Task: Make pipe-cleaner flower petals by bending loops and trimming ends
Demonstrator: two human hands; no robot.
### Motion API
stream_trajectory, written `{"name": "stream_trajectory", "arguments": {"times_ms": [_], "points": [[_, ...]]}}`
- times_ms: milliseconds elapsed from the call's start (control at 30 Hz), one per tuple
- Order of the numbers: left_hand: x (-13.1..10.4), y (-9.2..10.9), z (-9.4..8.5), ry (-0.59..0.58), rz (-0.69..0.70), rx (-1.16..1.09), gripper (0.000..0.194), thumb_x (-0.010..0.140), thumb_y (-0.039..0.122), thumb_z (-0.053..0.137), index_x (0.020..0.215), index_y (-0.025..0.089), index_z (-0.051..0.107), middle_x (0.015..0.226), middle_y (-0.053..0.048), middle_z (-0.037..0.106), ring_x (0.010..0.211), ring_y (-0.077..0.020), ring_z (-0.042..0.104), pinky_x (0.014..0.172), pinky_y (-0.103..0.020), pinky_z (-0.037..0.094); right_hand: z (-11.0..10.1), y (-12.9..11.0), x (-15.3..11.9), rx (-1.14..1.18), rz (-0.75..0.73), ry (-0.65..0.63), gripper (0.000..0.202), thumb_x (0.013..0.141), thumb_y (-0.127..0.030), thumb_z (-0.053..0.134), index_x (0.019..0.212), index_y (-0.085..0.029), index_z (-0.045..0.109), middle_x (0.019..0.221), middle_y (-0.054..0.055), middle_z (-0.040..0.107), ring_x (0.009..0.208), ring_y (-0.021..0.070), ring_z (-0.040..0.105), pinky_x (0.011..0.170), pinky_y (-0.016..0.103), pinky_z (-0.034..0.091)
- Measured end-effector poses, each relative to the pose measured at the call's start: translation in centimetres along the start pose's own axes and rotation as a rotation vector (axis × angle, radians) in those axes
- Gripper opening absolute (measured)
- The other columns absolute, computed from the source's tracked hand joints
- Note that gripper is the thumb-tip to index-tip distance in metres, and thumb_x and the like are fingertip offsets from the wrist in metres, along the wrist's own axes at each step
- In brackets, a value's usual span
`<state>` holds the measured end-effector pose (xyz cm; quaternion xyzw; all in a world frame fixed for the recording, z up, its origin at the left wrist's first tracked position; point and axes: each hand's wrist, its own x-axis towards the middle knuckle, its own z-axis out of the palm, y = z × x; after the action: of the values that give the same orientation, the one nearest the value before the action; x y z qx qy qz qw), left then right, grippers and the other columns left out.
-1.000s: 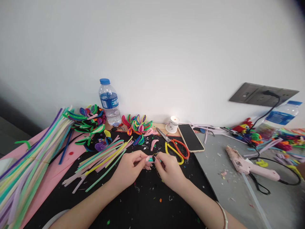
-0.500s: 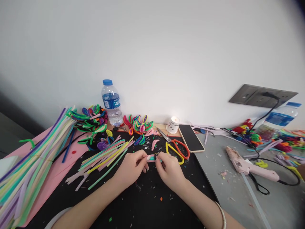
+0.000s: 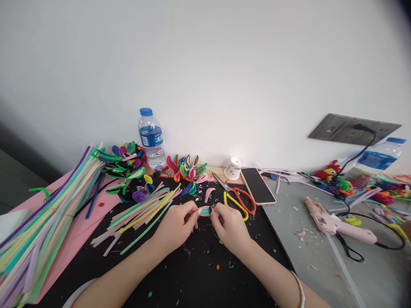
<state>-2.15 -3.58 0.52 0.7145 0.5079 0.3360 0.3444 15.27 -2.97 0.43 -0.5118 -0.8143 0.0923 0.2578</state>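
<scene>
Between my two hands is a small loop of pipe cleaner (image 3: 204, 211), pink outside and teal inside. My left hand (image 3: 178, 222) pinches its left end, thumb against fingers. At the other end, my right hand (image 3: 229, 224) is closed on it too; part of the loop is hidden by the fingertips. Just beyond the hands lies a small curved pink piece (image 3: 209, 194). Scissors (image 3: 236, 194) with orange and yellow handles rest close to my right hand. Left of my left hand, cut pipe cleaners (image 3: 141, 218) in pastel colours lie in a loose pile.
Long pipe cleaners (image 3: 51, 222) fill the left side. A water bottle (image 3: 152, 143), colourful looped pieces (image 3: 188, 169), a paper cup (image 3: 233, 168) and a phone (image 3: 258, 186) line the wall. On the right lies a pink glue gun (image 3: 340, 226) with its cord. Scraps dot the black mat (image 3: 192, 278).
The fingers of my right hand have shifted slightly on the loop, and more of its teal inside shows. The view has moved a little; the other things lie as before.
</scene>
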Motion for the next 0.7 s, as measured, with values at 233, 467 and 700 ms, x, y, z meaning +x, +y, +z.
{"name": "stream_trajectory", "arguments": {"times_ms": [233,467,700], "points": [[-0.06,0.00,0.13,0.028,0.038,0.132,0.024,0.085,0.024,0.041,0.062,0.020,0.046,0.050,0.003,0.054,0.047,-0.0119,0.049,0.050,-0.023,0.031,-0.01,0.02,-0.07,-0.031,-0.025,-0.042,0.024,0.085,-0.018,0.039,0.061,-0.019,0.037,0.056,-0.003,0.043,0.051,0.0098,0.040,0.050,0.022,0.024],[0.04,0.24,0.10,0.029,0.036,0.128,0.023,0.085,0.028,0.041,0.065,0.019,0.047,0.051,0.004,0.049,0.047,-0.0107,0.044,0.049,-0.022,0.029,0.15,0.07,-0.28,0.006,-0.014,-0.041,0.025,0.085,-0.017,0.037,0.061,-0.019,0.033,0.055,-0.003,0.041,0.050,0.0097,0.039,0.050,0.022,0.023],[0.07,-0.33,0.33,0.006,0.043,0.217,0.034,0.087,0.030,0.037,0.055,0.019,0.033,0.046,0.005,0.043,0.046,-0.0104,0.040,0.050,-0.023,0.025,0.28,-0.20,-0.49,0.104,-0.108,-0.062,0.026,0.086,-0.019,0.036,0.061,-0.019,0.030,0.055,-0.004,0.039,0.049,0.0086,0.037,0.049,0.021,0.023]]}}
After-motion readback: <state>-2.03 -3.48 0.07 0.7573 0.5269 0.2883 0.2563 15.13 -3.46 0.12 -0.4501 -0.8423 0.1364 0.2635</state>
